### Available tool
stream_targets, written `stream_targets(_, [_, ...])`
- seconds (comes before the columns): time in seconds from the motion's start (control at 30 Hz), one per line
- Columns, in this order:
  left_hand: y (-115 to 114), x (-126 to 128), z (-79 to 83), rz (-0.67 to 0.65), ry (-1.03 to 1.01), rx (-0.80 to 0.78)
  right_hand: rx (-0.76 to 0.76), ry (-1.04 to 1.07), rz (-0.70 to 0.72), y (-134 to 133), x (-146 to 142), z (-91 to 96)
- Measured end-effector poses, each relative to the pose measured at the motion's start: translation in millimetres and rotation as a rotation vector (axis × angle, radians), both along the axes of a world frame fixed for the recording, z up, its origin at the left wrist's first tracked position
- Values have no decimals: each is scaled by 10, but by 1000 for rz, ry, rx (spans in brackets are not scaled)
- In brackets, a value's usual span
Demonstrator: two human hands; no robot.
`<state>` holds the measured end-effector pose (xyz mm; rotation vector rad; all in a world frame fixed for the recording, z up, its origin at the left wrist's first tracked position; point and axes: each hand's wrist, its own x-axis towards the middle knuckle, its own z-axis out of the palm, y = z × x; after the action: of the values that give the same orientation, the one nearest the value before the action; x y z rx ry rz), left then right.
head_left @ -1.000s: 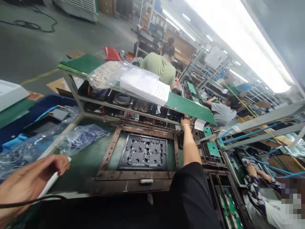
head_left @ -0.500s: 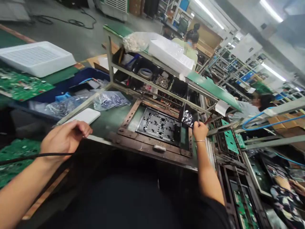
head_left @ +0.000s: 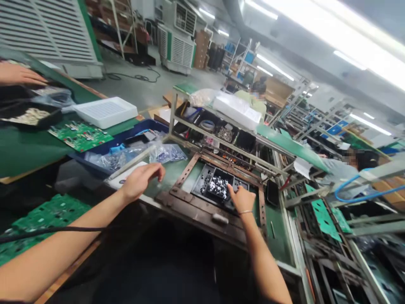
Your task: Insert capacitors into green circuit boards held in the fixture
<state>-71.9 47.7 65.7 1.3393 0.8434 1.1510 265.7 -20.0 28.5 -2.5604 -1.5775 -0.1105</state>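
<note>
My right hand (head_left: pixel 243 199) grips the right edge of a small black bin (head_left: pixel 218 174) holding many small white and dark parts (head_left: pixel 217 186). The bin is over a black panel (head_left: pixel 198 181) with cutouts, which lies within a brown metal frame (head_left: pixel 190 200) on the bench. Whether the bin rests on the panel or hangs just above it, I cannot tell. My left hand (head_left: pixel 142 180) hovers at the bench's left front, fingers loosely bent and apart from the thumb, with nothing visible in it. It is nearest a white flat object (head_left: pixel 122 179) and a clear bag of parts (head_left: pixel 169 153).
A rack (head_left: pixel 218 137) with bins stands behind the frame. At left are a blue crate (head_left: pixel 95 162) with bags, green circuit boards (head_left: pixel 80 135) and a white tray (head_left: pixel 106 112). Another person's hand (head_left: pixel 20 74) is at far left. A dark cable (head_left: pixel 57 230) crosses my left forearm.
My right hand has brought the black bin left and toward me, from the frame's back right corner to over the panel. My left hand has moved right and forward. The view has turned left.
</note>
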Motion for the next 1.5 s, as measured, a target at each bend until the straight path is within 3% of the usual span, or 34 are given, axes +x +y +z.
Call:
stream_targets(0.1, [252, -102, 174, 50, 38, 69, 304, 1, 195, 227, 182, 473])
stream_targets(0.2, [608, -85, 392, 73, 108, 185, 577, -37, 364, 713, 305, 1029])
stream_targets(0.33, [1006, 50, 564, 72, 181, 260, 688, -283, 426, 1509, 421, 1542])
stream_targets(0.47, [1149, 173, 530, 18, 145, 267, 533, -383, 487, 2063, 573, 1729])
stream_targets(0.53, [1159, 237, 472, -11, 89, 211, 497, -320, 544, 2199, 646, 1753])
stream_targets(0.63, [1154, 382, 372, -47, -90, 11, 563, -184, 653, 2250, 707, 1750])
stream_targets(0.77, [1163, 652, 266, -78, -290, -230, 692, -128, 691, 2087, 674, 1749])
stream_targets(0.87, [1207, 830, 272, -146, -354, -351, 731, -155, 720, 1783, 595, 1774])
stream_targets(1.0, [1231, 949, 407, -365, -578, -606, 749, -223, 821, 1132, 373, 1735])
stream_targets(1.13, [982, 897, 473, -535, -666, -636, 691, -234, 959, 418, 58, 1486])
stream_targets(1.27, [491, 711, 285, -441, -630, -643, 596, -92, 1037, 4, -143, 1092])
stream_targets(1.37, [187, 524, 66, -290, -632, -717, 605, -45, 964, -86, -323, 778])
stream_targets(1.5, [20, 339, -138, -94, -677, -730, 707, -9, 961, -114, -766, 417])
